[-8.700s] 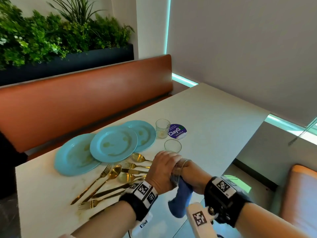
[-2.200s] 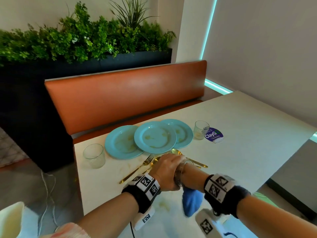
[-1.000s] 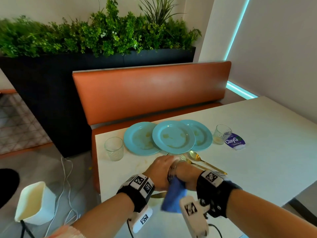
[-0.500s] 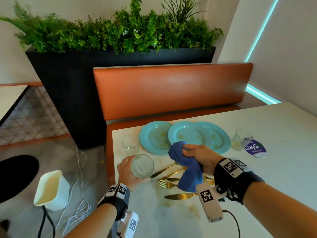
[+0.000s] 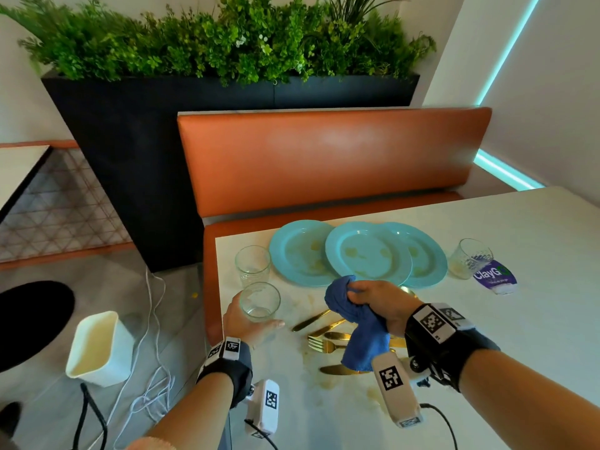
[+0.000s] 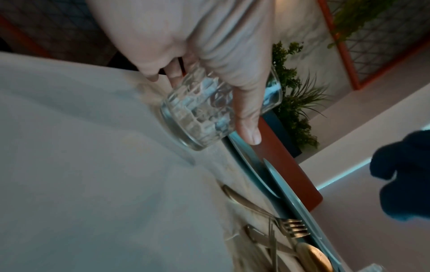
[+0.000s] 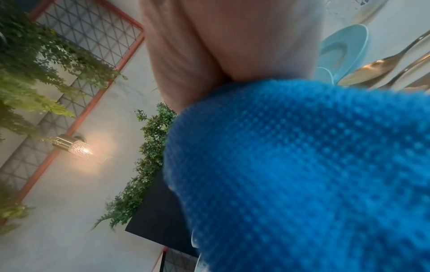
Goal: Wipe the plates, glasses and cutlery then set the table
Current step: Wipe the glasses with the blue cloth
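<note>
Glass in the left hand, cloth in the right.
Left hand (image 5: 246, 323) curls round a glass (image 5: 260, 302) just above the worktop (image 5: 535, 336); right hand (image 5: 378, 302) clutches a bunched cloth (image 5: 360, 332) over the cutlery (image 5: 324, 344), plates (image 5: 367, 251) just beyond.

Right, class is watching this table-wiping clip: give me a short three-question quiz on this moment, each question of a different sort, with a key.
1. True or false: the right hand grips a blue cloth.
2. Multiple choice: the glass in the left hand is
A. beside another glass at the table's left end
B. stacked on the plates
C. on the bench
3. Fill in: ___ turquoise plates lie overlapping in a row.

Key: 1 true; 2 A; 3 three.
</note>
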`<state>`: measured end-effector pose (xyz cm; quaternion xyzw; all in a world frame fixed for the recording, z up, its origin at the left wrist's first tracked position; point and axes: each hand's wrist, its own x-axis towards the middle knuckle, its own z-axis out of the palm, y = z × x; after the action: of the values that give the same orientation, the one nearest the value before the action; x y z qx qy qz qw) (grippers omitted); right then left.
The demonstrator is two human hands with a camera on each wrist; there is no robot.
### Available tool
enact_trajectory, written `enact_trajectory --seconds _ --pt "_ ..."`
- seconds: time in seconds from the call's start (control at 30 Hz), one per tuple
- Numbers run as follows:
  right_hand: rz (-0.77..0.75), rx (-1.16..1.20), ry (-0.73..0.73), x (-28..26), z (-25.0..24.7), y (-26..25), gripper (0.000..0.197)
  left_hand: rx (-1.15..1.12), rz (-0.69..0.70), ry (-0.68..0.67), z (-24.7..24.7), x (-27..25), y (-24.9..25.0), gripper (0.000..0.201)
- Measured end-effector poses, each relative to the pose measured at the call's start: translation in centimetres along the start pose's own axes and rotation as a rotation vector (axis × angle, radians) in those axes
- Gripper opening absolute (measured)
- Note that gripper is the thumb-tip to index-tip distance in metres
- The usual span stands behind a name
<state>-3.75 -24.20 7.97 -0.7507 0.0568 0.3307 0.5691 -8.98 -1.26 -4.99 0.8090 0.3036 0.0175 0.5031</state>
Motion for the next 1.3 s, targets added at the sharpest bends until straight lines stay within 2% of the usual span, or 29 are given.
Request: enact_trajectory --seconds 0.1,0.27,0.33,0.47,0.53,0.6,0.7,0.83,0.9,1.07,1.3 --pt "0.006 -0.015 0.017 0.1 -0.4 0.3 0.029 -0.02 -0.013 -0.015 0.8 1.3 -0.7 0.116" --pt "0.002 -0.003 0.029 0.1 -1.0 0.4 0.026 -0.02 -0.001 -0.006 2.3 3.6 -2.8 0.122" --pt "-0.002 0.008 0.033 0.0 -1.3 0.4 0.025 0.012 -0.009 -0.008 1.7 2.8 -1.7 0.127" --pt "-0.007 0.012 0.042 -0.1 -1.9 0.6 0.025 0.203 -0.096 0.031 0.3 1.1 0.0 0.119" --pt "-0.01 0.0 0.05 -0.2 -2.4 0.7 0.026 0.293 -0.132 0.036 -0.4 0.3 0.5 0.134" --pt "-0.007 0.001 0.059 -0.4 -2.8 0.7 0.026 0.272 -0.136 0.077 -0.6 -0.3 0.6 0.147" --pt "-0.01 0.016 0.068 -0.7 -3.7 0.7 0.025 0.155 0.01 0.196 -0.7 -1.7 1.5 0.15" --pt "-0.027 -0.004 0.103 -1.1 -5.3 0.6 0.026 0.007 0.298 0.256 0.0 -3.2 5.8 0.154" --pt "-0.035 0.009 0.125 -1.3 -6.4 0.5 0.026 0.02 0.442 0.227 1.3 -3.7 9.0 0.141" --pt "-0.042 0.021 0.172 -1.7 -10.1 0.8 0.028 0.07 0.559 0.056 7.3 -4.2 15.5 0.114" --pt "-0.014 0.112 0.273 0.0 -21.1 2.1 0.025 0.137 0.512 -0.205 20.6 -3.2 22.6 0.098"
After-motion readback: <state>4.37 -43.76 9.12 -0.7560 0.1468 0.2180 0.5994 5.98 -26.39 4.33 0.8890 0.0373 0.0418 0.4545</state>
